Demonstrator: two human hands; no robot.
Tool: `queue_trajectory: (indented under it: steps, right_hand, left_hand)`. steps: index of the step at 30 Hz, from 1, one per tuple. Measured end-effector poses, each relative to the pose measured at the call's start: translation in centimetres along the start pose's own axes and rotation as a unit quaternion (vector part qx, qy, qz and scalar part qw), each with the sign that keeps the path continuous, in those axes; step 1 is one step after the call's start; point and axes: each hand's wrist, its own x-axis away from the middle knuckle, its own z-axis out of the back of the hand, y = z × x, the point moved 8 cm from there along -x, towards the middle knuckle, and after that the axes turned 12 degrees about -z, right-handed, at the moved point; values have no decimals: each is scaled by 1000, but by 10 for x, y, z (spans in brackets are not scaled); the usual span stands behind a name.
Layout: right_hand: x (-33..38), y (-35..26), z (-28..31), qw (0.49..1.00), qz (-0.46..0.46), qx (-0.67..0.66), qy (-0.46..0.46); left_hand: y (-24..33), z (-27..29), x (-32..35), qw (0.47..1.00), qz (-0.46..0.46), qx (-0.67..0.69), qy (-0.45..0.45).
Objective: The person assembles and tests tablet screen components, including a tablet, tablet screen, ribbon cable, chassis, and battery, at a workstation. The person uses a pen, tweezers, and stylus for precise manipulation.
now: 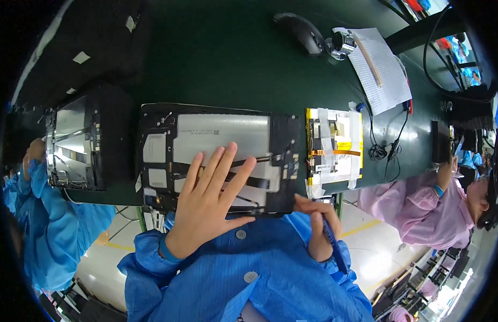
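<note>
In front of me lies an opened tablet (222, 131), its inner side up, with silver plates, black flex cables and a black frame. My left hand (211, 185) rests flat over its lower middle, fingers spread and pointing away from me. At the tablet's lower right corner is my right hand (319, 222), its fingers closed round a slim dark blue tool (334, 244) shaped like a pen. The tool's working tip is hidden by the fingers. To the right of the tablet sits a yellow-edged battery pack (342, 131) with pale tape strips and an orange flex cable.
A black mouse (301, 33), a shiny metal piece (341, 45) and a lined paper sheet (375, 70) lie at the back right. Thin black cables (385, 150) are right of the battery. Another opened device (74, 145) stands left, near a person in blue. Someone in pink (415, 206) sits right.
</note>
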Motion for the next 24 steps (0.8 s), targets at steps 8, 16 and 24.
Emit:
queue_trajectory:
  steps: [8, 16, 24]
  right_hand:
    - [-21, -71, 22, 976, 130, 160, -68]
    - [-203, -155, 89, 954, 243, 177, -7]
    - [-334, -124, 61, 979, 84, 74, -173]
  left_hand:
    - [-14, 12, -9, 997, 55, -36, 42]
    - [-51, 31, -76, 984, 77, -63, 148]
    - [-91, 31, -139, 966, 140, -115, 183]
